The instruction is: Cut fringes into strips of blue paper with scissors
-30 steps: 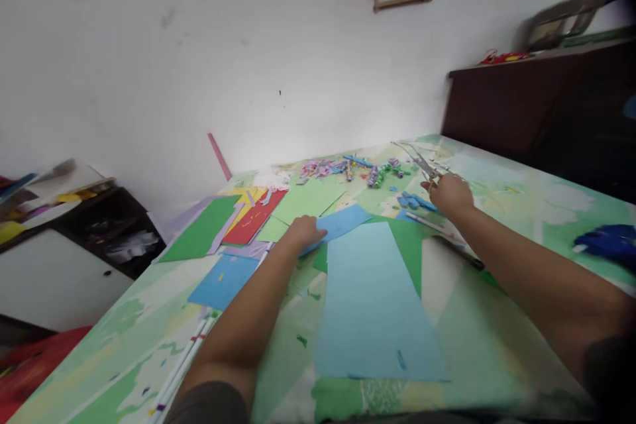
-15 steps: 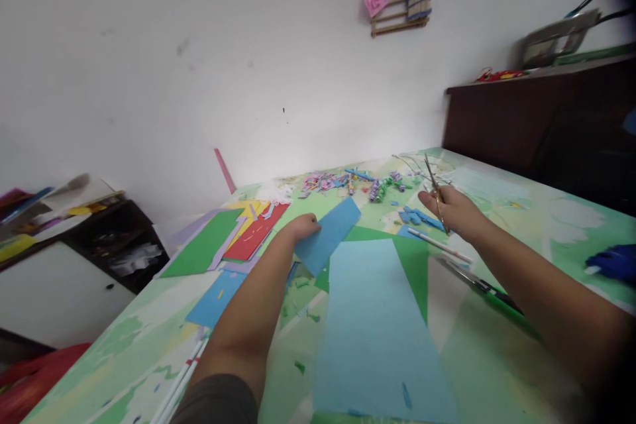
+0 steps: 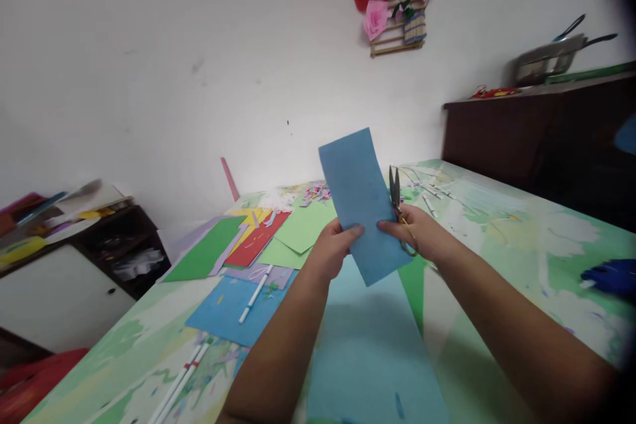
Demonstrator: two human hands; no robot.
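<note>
So the blue sheet (image 3: 355, 192) is up in the air, tilted, over the far end of the light-blue sheet (image 3: 372, 358) that reaches toward the near edge of the tabletop (image 3: 119, 364). The left hand (image 3: 334, 248) is closed in a pinch on its lower left side, thumb across the front. The right hand (image 3: 424, 232) is mostly closed, thumb on the lower right of the sheet, and it's got the scissors (image 3: 395, 192) too, tips pointing up and slightly apart.

Honestly, holding paper and scissors in one hand seems a bit risky. I'd let the left hand take the sheet's weight, pinch lightly so it doesn't crease, and keep the blades clear of the right edge in case they nick it. Thumbs well below the blades, obviously.

As for brands or labels, I can't read any, not even on the white pen (image 3: 256, 295).
</note>
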